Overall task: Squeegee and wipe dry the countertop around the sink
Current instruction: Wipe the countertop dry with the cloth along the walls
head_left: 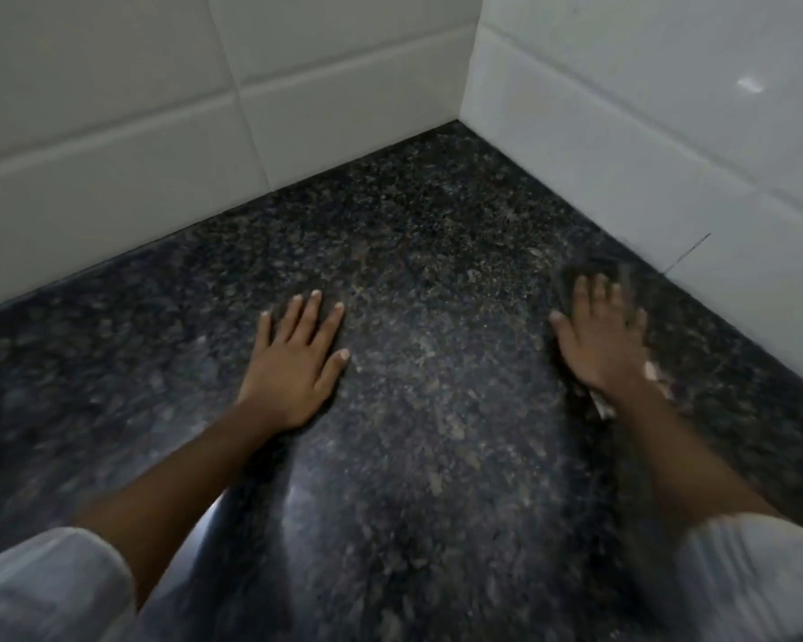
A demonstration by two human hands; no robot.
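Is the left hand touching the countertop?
Touching. The head view shows the left hand pressed flat on the dark countertop, palm down, fingers spread, with no gap or shadow under it.

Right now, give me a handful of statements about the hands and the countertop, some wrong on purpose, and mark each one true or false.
1. The left hand lies flat, fingers spread, on the dark speckled countertop. True.
2. The right hand presses a dark cloth against the counter. True; the hand is motion-blurred.
3. The left hand holds a squeegee. False; it is empty.
4. The cloth lies on the left side of the counter. False; it is near the right-hand tiled wall.
5. The walls are white tile. True.
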